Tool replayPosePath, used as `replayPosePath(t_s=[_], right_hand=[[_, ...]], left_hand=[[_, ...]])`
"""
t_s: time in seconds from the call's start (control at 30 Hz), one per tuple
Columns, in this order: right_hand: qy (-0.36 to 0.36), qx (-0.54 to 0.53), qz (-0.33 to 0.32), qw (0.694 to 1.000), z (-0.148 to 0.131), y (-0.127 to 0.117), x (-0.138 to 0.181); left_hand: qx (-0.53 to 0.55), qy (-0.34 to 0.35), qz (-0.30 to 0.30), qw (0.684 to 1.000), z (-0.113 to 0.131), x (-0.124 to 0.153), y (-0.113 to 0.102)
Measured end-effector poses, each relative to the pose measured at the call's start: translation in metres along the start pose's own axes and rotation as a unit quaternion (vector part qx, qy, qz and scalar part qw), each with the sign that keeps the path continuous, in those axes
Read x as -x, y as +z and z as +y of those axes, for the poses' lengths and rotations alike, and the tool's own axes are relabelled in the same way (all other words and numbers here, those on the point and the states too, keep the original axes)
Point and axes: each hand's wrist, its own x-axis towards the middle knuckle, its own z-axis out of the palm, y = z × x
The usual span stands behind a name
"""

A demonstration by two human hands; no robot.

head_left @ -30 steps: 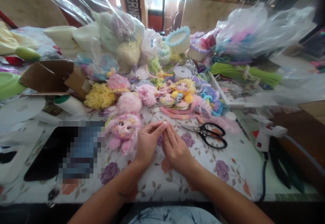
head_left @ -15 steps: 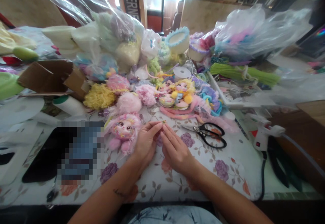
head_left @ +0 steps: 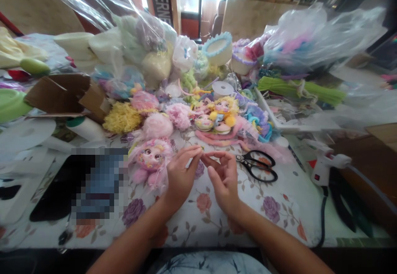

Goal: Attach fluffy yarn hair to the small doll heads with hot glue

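Pinching a tiny yellow-green piece (head_left: 202, 147) at the fingertips, the left hand (head_left: 182, 174) sits mid-desk, its grip pressed together on it. Piece mostly hidden by the fingers; exact shape too small to tell. Right hand (head_left: 225, 179) just beside, grip spread: thumb apart from the loosely curved fingers, index tip close to the piece; cannot tell if they touch.

Both hands are over the desk (head_left: 195, 226), covered in white cloth printed with purple and orange flowers. Front desk edge runs under the forearms. Open room: a wedge of cloth between the forearms, plus a wider stretch right of the right forearm, reaching toward the white glue gun (head_left: 321, 170) near the right side.

Tighter elsewhere. Pink fluffy doll with a big-eyed face (head_left: 152, 158) lies close on the left hand's outer side. Metal scissors with black loop handles (head_left: 247, 163) lie just right of the right hand, blades mostly hidden behind its fingers. Peachy-pink fuzzy strips (head_left: 214, 138) lie just beyond the fingertips, with a crowded pile of pastel dolls and pompoms behind, including a shaggy yellow pompom (head_left: 122, 118). White shallow tray (head_left: 269, 112) bounds the far right, its near corner beyond the scissors. Black flat slab (head_left: 52, 187) lies well left of the doll.
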Motion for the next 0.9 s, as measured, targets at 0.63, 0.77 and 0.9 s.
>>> replayPosePath(t_s=[0.63,0.77,0.9], right_hand=[[0.238,-0.113,0.037,0.964,0.000,-0.027,-0.027],[0.241,-0.115,0.045,0.963,-0.003,-0.029,-0.029],[0.241,-0.131,0.050,0.960,-0.004,-0.027,-0.030]], left_hand=[[0.018,0.198,-0.086,0.976,-0.001,-0.003,-0.004],[-0.014,0.217,-0.093,0.972,-0.001,-0.003,-0.002],[-0.095,0.255,-0.107,0.956,-0.001,-0.001,0.002]])
